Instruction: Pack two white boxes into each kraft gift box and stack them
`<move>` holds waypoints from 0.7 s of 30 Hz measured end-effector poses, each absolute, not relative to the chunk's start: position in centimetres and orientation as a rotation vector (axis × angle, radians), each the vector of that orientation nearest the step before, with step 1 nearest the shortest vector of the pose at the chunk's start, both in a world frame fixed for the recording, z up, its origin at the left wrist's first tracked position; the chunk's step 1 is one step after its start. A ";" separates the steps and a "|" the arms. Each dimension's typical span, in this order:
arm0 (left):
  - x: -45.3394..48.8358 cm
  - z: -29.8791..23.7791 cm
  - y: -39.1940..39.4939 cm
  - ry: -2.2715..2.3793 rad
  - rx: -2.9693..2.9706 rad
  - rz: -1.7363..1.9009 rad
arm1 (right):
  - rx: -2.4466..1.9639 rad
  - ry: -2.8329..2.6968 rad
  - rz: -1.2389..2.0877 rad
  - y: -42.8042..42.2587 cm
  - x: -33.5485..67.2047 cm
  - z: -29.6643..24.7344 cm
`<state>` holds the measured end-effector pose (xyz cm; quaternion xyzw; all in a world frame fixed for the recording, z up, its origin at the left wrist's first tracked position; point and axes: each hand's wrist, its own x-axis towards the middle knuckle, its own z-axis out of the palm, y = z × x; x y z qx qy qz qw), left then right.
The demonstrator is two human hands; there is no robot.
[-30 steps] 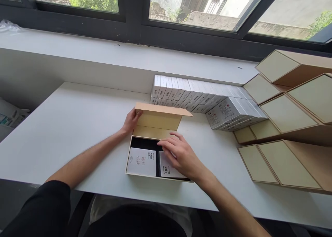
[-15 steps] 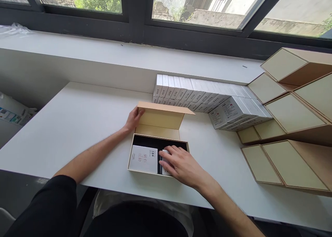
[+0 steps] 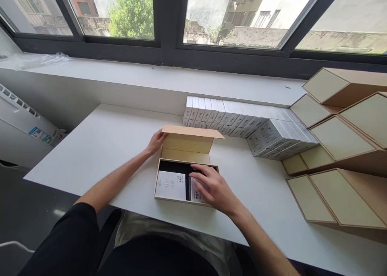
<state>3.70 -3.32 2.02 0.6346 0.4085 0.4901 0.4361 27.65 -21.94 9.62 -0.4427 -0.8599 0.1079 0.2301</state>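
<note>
An open tan gift box [image 3: 159,179] with a black lining sits near the front edge of the white table [image 3: 99,147]. Its hinged lid [image 3: 187,141] stands up at the back. My left hand [image 3: 155,142] grips the lid's left edge. Inside lie two small white boxes side by side: one [image 3: 171,185] on the left, uncovered, and one [image 3: 198,194] on the right. My right hand [image 3: 213,187] rests flat on the right one, fingers stretched out and pressing on it.
Rows of several small white boxes [image 3: 232,115] stand at the back of the table below the window sill [image 3: 121,76]. Closed tan gift boxes [image 3: 338,139] are piled at the right. A white radiator [image 3: 21,119] is at the left.
The view has tilted up and shifted. My right hand stays on the right white box inside the tan box, sliding slightly. My left hand still holds the lid.
</note>
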 end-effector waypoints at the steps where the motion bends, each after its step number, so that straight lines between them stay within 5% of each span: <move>1: 2.9 3.0 -4.0 1.025 1.617 1.209 | -1.170 -2.221 0.278 -22.4 28.4 9.5; 11: -4.1 14.2 -17.8 0.696 2.041 0.286 | -1.347 -1.068 0.356 -25.3 36.6 3.5; 21: 3.3 8.9 -21.9 0.775 2.720 0.134 | -1.509 -1.377 0.363 -25.3 36.5 3.5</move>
